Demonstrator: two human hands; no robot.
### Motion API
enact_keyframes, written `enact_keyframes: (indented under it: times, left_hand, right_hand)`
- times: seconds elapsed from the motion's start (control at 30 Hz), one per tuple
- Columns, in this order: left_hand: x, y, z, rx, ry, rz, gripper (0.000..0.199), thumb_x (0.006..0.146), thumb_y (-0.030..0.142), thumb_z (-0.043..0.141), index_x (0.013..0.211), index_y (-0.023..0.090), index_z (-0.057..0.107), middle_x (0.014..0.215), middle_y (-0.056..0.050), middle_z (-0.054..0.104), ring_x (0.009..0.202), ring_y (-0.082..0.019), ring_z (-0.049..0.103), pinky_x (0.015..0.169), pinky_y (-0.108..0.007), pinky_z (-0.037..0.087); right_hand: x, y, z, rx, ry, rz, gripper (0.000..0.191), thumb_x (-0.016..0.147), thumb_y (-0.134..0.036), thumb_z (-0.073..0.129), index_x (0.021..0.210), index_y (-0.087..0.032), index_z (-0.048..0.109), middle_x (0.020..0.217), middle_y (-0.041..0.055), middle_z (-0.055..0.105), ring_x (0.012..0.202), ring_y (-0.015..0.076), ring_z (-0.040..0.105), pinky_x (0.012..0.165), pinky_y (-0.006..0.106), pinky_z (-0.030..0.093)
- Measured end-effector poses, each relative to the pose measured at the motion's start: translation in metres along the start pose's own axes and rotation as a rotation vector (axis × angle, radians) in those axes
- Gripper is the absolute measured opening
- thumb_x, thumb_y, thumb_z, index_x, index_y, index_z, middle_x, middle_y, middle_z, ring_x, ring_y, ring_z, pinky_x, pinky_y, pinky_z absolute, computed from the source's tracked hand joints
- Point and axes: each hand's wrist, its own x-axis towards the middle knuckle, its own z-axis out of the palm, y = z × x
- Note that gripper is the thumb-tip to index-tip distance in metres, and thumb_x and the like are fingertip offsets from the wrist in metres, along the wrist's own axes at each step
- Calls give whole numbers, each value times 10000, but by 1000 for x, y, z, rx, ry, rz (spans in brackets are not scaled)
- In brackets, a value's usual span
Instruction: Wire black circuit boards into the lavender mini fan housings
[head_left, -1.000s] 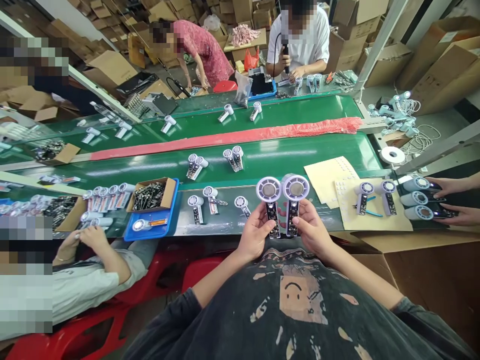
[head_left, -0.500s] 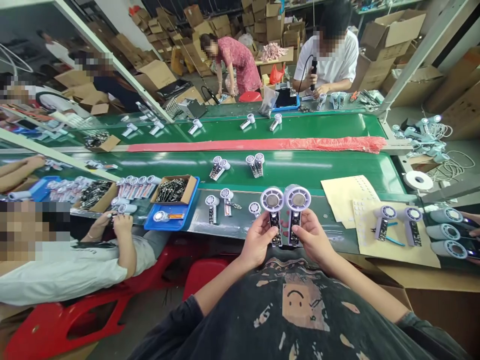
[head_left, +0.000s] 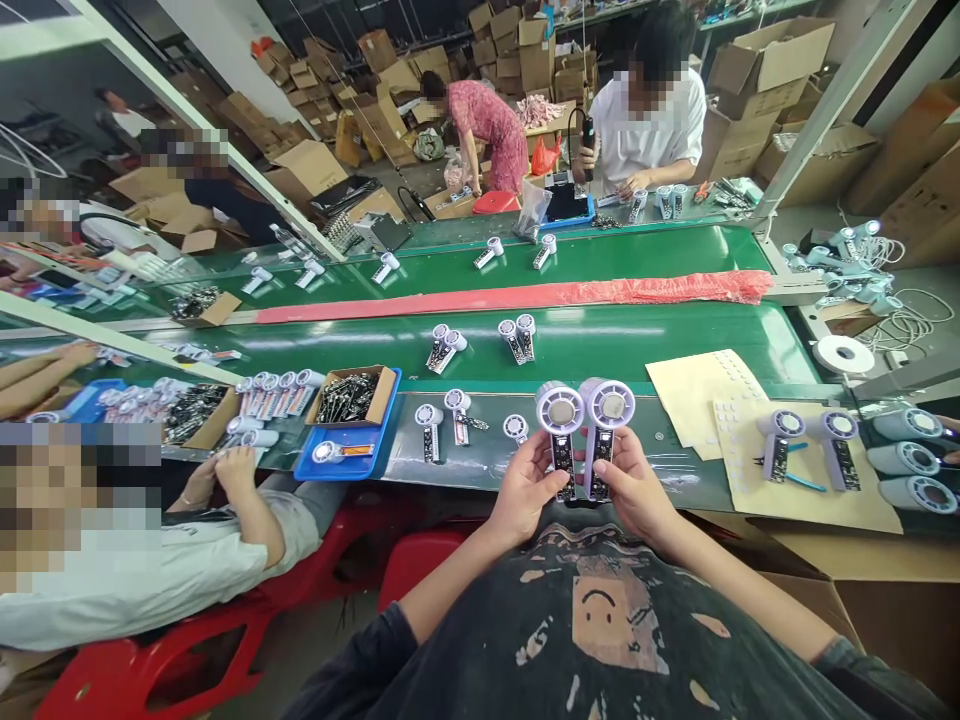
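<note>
In front of my chest, my left hand [head_left: 529, 488] grips a handheld fan body [head_left: 561, 438] with a white ring head and a bare black circuit board along its handle. My right hand [head_left: 636, 485] grips a matching fan body [head_left: 604, 435] right beside it. Both heads point away from me, and my fingers wrap the lower boards. Just beyond my hands, several similar fan bodies, such as one [head_left: 516, 428], lie on a dark grey mat [head_left: 480, 455] on the belt's edge.
A green conveyor belt [head_left: 570, 340] runs crosswise, carrying more fans and a red strip. A blue tray [head_left: 345, 468] and a box of circuit boards [head_left: 349, 397] lie left; yellow sheets [head_left: 802, 465] lie right. A co-worker's hand [head_left: 236, 475] rests left.
The whole scene has shifted right and slightly upward in view as my head turned. My hands still hold both fans side by side. The co-worker on the left has moved their hands.
</note>
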Motion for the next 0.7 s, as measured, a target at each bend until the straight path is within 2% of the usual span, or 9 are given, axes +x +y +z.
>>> enact_keyframes:
  times: [0.13, 0.27, 0.4, 0.57, 0.7]
  left_hand:
    - [4, -4, 0, 5, 31, -3, 650, 642, 366, 882, 1217, 227, 612, 1277, -99, 650, 1161, -253, 622, 1033, -391, 473]
    - [6, -6, 0, 9, 62, -14, 624, 648, 359, 876, 1198, 231, 613, 1228, -89, 673, 1135, -244, 634, 1017, -391, 483]
    - [6, -5, 1, 3, 71, -2, 597, 656, 353, 869, 1181, 228, 613, 1218, -88, 675, 1131, -245, 638, 1017, -395, 485]
    - [6, -2, 2, -31, 69, -14, 634, 646, 382, 871, 1198, 223, 603, 1148, -84, 691, 1014, -232, 679, 939, -384, 529]
    - [6, -5, 1, -10, 86, -29, 655, 647, 357, 874, 1219, 231, 581, 1168, -79, 680, 1030, -228, 671, 964, -395, 514]
  right_hand:
    - [0, 0, 1, 20, -4, -22, 531, 696, -393, 853, 1112, -315, 533, 1167, 10, 627, 1008, 223, 660, 963, 438, 523]
    - [1, 0, 2, 33, -1, -39, 525, 691, -391, 858, 1104, -318, 543, 1153, 4, 625, 1009, 221, 661, 1021, 463, 488]
    - [2, 0, 2, 26, -1, -27, 498, 698, -406, 848, 1088, -311, 553, 1157, 17, 622, 1067, 244, 640, 1002, 482, 503]
    - [4, -1, 3, 38, -16, 4, 480, 704, -438, 826, 1077, -311, 552, 1171, 25, 616, 1044, 257, 646, 903, 475, 559]
    - [6, -1, 3, -2, 4, 0, 478, 696, -422, 836, 1067, -307, 557, 1138, 20, 642, 1047, 248, 647, 970, 469, 522]
